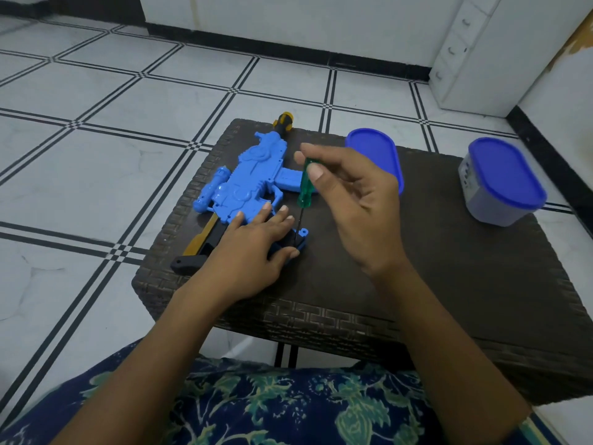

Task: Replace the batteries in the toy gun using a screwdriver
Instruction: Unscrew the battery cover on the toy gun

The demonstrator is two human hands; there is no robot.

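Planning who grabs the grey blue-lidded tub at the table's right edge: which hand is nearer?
Right. The right hand, holding the screwdriver, is left of the tub with a gap; the left hand presses the toy gun farther left.

Toy gun [244, 178]: moulded blue plastic, glossy, with highlights along the raised ribs. Its stock [200, 240] is duller black and mustard plastic. Screwdriver [304, 184]: smooth, translucent green plastic handle; thin dark shaft, probably metal, too fine to judge its finish. Table [449, 284]: dark brown top with a woven, basket-like texture, rough and matt. Tub [494, 203]: cloudy grey plastic wall under a smooth, satin blue plastic lid [508, 175]; second blue lid [375, 155] looks the same. Floor [96, 162]: smooth, lightly glossy white tiles with faint marble veining. Lap cloth [256, 409]: printed fabric, matt, softly creased.
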